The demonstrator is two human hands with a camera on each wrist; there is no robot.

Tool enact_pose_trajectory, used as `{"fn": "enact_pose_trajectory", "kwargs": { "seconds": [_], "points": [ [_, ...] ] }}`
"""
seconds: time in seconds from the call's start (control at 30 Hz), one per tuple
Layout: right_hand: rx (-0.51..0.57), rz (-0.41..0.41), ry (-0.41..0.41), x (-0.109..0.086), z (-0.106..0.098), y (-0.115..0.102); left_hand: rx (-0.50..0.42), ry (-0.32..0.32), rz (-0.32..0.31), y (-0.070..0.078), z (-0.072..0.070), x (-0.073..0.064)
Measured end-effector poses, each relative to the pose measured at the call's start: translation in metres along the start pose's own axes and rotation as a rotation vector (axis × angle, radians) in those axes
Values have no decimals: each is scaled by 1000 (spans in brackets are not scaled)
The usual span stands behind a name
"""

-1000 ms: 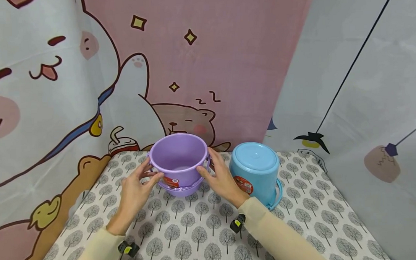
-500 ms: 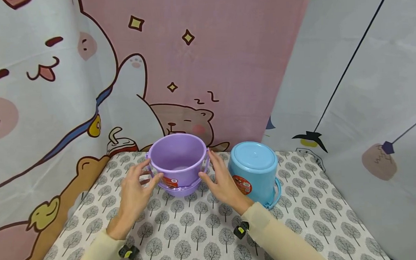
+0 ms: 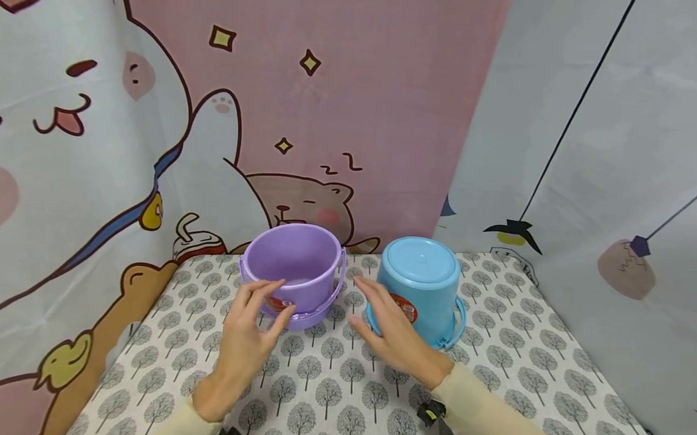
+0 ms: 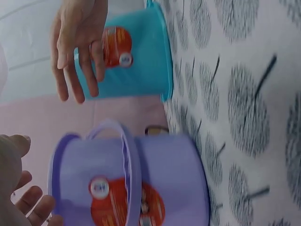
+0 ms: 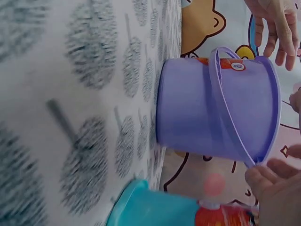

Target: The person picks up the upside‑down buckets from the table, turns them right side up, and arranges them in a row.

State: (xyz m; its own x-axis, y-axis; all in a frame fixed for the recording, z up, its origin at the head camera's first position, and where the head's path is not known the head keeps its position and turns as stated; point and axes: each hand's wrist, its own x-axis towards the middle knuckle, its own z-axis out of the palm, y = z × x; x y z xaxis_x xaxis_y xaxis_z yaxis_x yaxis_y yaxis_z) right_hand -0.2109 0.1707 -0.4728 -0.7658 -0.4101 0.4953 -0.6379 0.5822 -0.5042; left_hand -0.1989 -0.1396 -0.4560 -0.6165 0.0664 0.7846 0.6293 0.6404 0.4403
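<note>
A purple bucket (image 3: 295, 254) stands upright, its mouth facing up, with its handle (image 5: 223, 94) hanging down across the front. To its right a light blue bucket (image 3: 428, 291) sits upside down, base up, bearing a red sticker (image 4: 117, 47). My left hand (image 3: 246, 339) is in front of the purple bucket's left side, fingers loosely bent and holding nothing. Between the two buckets, nearer to me, my right hand (image 3: 401, 337) hovers with fingers spread and nothing in it; in the head view it partly covers the blue bucket.
The table is covered by a white cloth (image 3: 326, 397) printed with grey trees. Behind it hangs a cartoon backdrop (image 3: 379, 114), close to the buckets. On both sleeves sit small black wrist devices (image 3: 431, 412).
Both hands have come off the sides of the purple bucket and drawn back toward me, the right one also moving right. Both buckets stay where they stood; the view has shifted slightly.
</note>
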Motion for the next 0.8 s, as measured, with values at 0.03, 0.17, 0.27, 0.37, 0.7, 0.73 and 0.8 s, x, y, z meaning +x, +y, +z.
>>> {"fn": "enact_pose_trajectory", "kwargs": {
  "seconds": [0.03,0.17,0.27,0.37,0.7,0.73,0.8],
  "points": [
    [-8,-7,-5,-5,-2,1,-13,-17,11,4,2,-2],
    [-29,-53,-34,-24,-11,4,-50,-82,60,17,14,-11],
    [-41,-78,-67,-37,-17,8,-80,-122,99,24,24,-15],
    [-59,-101,-97,-48,-22,12,-115,-184,104,31,32,-19],
    [-93,-98,-155,-79,-39,27,-122,-454,29,43,60,-30],
    [-96,-88,-156,-81,-42,29,-125,-485,11,43,63,-30],
    [-80,-67,-166,-87,-47,34,-125,-542,-20,45,69,-31]
  ]
}}
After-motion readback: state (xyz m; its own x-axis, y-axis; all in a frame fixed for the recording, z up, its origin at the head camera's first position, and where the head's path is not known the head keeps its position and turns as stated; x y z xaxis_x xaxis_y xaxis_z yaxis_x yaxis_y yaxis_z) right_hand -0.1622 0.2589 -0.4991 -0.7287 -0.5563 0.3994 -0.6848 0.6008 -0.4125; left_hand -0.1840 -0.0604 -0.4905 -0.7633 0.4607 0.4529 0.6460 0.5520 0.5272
